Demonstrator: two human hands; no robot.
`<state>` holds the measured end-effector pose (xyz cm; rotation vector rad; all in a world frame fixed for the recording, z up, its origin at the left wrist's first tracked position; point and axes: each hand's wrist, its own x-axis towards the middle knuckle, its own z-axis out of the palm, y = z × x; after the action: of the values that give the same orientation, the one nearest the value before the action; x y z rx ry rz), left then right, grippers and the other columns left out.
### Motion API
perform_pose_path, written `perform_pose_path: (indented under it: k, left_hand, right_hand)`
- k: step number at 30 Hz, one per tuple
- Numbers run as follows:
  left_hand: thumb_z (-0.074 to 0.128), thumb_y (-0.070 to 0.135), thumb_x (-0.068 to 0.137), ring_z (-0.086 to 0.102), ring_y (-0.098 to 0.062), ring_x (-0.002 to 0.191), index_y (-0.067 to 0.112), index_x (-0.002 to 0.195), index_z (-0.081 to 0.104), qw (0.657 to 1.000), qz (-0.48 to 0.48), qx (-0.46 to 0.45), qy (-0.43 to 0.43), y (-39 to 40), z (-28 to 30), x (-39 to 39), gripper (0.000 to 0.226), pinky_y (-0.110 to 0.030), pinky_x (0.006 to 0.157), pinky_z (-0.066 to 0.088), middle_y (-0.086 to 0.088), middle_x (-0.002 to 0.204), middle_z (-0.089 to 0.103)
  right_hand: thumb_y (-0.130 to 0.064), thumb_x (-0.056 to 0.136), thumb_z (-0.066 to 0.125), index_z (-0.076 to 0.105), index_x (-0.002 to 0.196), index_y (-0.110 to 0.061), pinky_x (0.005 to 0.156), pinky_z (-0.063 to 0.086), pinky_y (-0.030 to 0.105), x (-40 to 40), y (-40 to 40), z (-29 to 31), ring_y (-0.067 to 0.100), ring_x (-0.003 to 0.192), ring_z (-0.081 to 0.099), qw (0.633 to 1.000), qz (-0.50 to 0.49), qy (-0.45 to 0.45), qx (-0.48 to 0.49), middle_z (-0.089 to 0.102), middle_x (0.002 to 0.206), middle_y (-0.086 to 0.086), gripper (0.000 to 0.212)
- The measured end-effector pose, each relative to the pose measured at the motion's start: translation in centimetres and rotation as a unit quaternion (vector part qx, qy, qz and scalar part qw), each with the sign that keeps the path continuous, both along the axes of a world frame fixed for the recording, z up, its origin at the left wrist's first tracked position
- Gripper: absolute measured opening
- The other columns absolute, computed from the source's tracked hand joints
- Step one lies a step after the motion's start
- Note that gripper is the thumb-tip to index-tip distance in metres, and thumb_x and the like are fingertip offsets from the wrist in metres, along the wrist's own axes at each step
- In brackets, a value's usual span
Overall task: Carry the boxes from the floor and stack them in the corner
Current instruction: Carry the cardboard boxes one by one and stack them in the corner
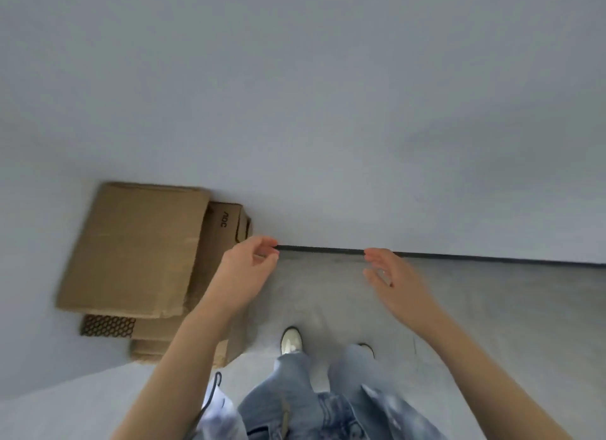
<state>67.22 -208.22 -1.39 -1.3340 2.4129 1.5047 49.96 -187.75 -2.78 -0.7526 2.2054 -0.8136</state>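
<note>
A stack of brown cardboard boxes stands in the corner at the left, against the grey walls. The top box (134, 249) is large, plain and flat. Under it lies a box printed with black letters (223, 224), and lower down a box with a black honeycomb patch (108, 325). My left hand (251, 264) hovers just right of the stack, fingers curled and apart, holding nothing. My right hand (388, 275) is held out over the floor, palm inward, fingers spread, empty.
A grey wall fills the upper view and meets the grey floor (492, 308) along a dark baseboard (459, 257). My feet in white shoes (290, 339) and blue jeans stand right of the stack. A second wall runs along the left.
</note>
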Motion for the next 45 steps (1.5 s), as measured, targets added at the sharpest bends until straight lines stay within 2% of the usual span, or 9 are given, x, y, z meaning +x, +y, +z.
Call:
perform_pose_path:
  k: [3, 5, 8, 15, 19, 26, 30, 38, 45]
  left_hand:
    - [0.059, 0.02, 0.094, 0.061, 0.002, 0.088, 0.025, 0.111, 0.064, 0.994, -0.107, -0.003, -0.003, 4.3, 0.1, -5.7, 0.019, -0.001, 0.069, 0.039, 0.009, 0.101, 0.07]
    - [0.059, 0.02, 0.093, 0.063, -0.002, 0.088, 0.027, 0.108, 0.065, 0.976, -0.218, -0.003, -0.012, 10.9, -0.6, -12.0, 0.018, -0.011, 0.075, 0.044, 0.009, 0.101, 0.071]
    - [0.059, 0.022, 0.093, 0.065, -0.003, 0.089, 0.032, 0.107, 0.064, 0.964, -0.266, -0.003, -0.012, 15.0, -0.7, -15.5, 0.018, -0.022, 0.08, 0.05, 0.012, 0.101, 0.07]
    - [0.059, 0.007, 0.09, 0.066, -0.012, 0.081, 0.034, 0.102, 0.061, 0.903, -0.425, 0.063, 0.023, 40.1, -0.8, -26.6, 0.03, -0.01, 0.066, 0.045, 0.003, 0.093, 0.071]
    - [0.061, 0.009, 0.092, 0.064, 0.001, 0.085, 0.028, 0.113, 0.061, 0.86, -0.501, 0.083, 0.043, 51.1, 0.2, -31.2, 0.029, -0.004, 0.073, 0.044, 0.01, 0.099, 0.07]
    - [0.064, 0.009, 0.091, 0.066, 0.002, 0.088, 0.033, 0.11, 0.061, 0.829, -0.549, 0.069, 0.083, 63.2, 1.1, -43.4, 0.03, -0.006, 0.076, 0.047, 0.016, 0.098, 0.07]
    - [0.063, 0.011, 0.092, 0.069, -0.004, 0.087, 0.032, 0.109, 0.063, 0.812, -0.574, 0.068, 0.085, 70.6, 1.6, -52.7, 0.027, -0.015, 0.077, 0.05, 0.021, 0.094, 0.07]
    - [0.059, 0.019, 0.094, 0.068, -0.009, 0.09, 0.033, 0.11, 0.064, 0.717, -0.69, 0.052, 0.08, 91.6, 4.0, -71.8, 0.022, -0.026, 0.08, 0.053, 0.012, 0.094, 0.071]
    - [0.059, 0.013, 0.094, 0.067, -0.012, 0.087, 0.023, 0.111, 0.065, 0.685, -0.721, 0.068, 0.077, 111.3, 2.3, -79.4, 0.021, -0.007, 0.065, 0.045, 0.007, 0.094, 0.07]
  right_hand:
    - [-0.025, 0.096, 0.053, 0.052, 0.132, -0.018, 0.104, 0.038, 0.027, -1.8, 7.5, 0.4, 0.012, 0.122, 0.053, 0.996, -0.08, 0.014, 0.026, 0.058, 0.131, -0.004, 0.037]
    - [-0.026, 0.096, 0.052, 0.051, 0.133, -0.018, 0.102, 0.035, 0.023, -2.9, 16.9, 0.4, 0.012, 0.122, 0.052, 0.982, -0.183, 0.026, 0.033, 0.057, 0.133, -0.004, 0.038]
    - [-0.028, 0.097, 0.051, 0.05, 0.135, -0.018, 0.097, 0.032, 0.018, -2.8, 22.5, -0.2, 0.01, 0.122, 0.051, 0.971, -0.234, 0.029, 0.041, 0.056, 0.133, -0.005, 0.039]
    - [-0.03, 0.098, 0.05, 0.046, 0.138, -0.023, 0.098, 0.032, 0.015, -4.5, 43.6, 1.0, 0.0, 0.12, 0.047, 0.91, -0.414, 0.022, 0.018, 0.053, 0.132, -0.013, 0.041]
    - [-0.029, 0.097, 0.054, 0.048, 0.136, -0.023, 0.1, 0.037, 0.018, -6.4, 52.8, 1.6, 0.002, 0.119, 0.052, 0.859, -0.512, 0.008, -0.01, 0.058, 0.127, -0.013, 0.04]
    - [-0.025, 0.096, 0.056, 0.051, 0.133, -0.025, 0.103, 0.041, 0.023, -13.8, 66.6, 2.1, 0.001, 0.117, 0.054, 0.79, -0.611, 0.04, -0.029, 0.06, 0.124, -0.015, 0.037]
    - [-0.025, 0.096, 0.056, 0.053, 0.126, -0.031, 0.104, 0.043, 0.026, -19.9, 73.8, 2.4, -0.001, 0.115, 0.055, 0.754, -0.654, 0.049, -0.026, 0.061, 0.12, -0.02, 0.031]
    - [-0.024, 0.097, 0.055, 0.055, 0.128, -0.022, 0.102, 0.042, 0.024, -32.8, 89.3, 4.3, 0.003, 0.116, 0.057, 0.665, -0.741, 0.086, -0.02, 0.063, 0.12, -0.012, 0.031]
    - [-0.024, 0.096, 0.055, 0.056, 0.128, -0.02, 0.101, 0.043, 0.027, -39.8, 105.6, 2.6, 0.004, 0.114, 0.058, 0.629, -0.773, 0.077, -0.015, 0.065, 0.117, -0.011, 0.032]
